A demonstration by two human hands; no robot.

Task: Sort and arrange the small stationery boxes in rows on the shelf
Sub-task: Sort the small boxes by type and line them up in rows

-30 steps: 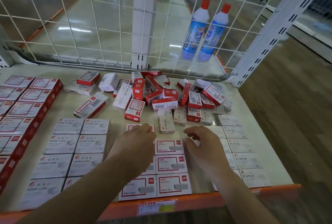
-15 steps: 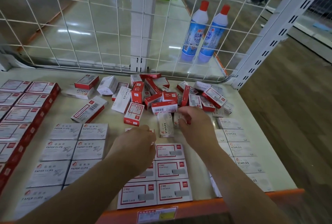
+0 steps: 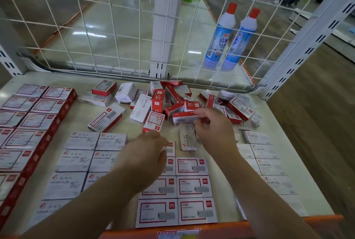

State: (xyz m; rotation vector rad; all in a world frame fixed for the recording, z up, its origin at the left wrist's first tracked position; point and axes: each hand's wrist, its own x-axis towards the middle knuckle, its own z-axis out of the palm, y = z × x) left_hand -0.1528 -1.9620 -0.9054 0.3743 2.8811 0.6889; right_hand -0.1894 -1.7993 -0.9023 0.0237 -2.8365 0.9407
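Reaching forward, the right hand (image 3: 213, 127) fingers pinch a red-and-white box (image 3: 184, 118); left hand (image 3: 148, 154) fingers curl over a row box (image 3: 170, 147).

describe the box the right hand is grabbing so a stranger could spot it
At the near edge of the unsorted pile by the wire mesh back, the right hand pinches a red-and-white box. Unlike its neighbours, it shows a white barcoded side under fingertips.

single head view, close above the shelf (image 3: 57, 123), facing forward and down; wire mesh (image 3: 96, 27) beyond both grips.
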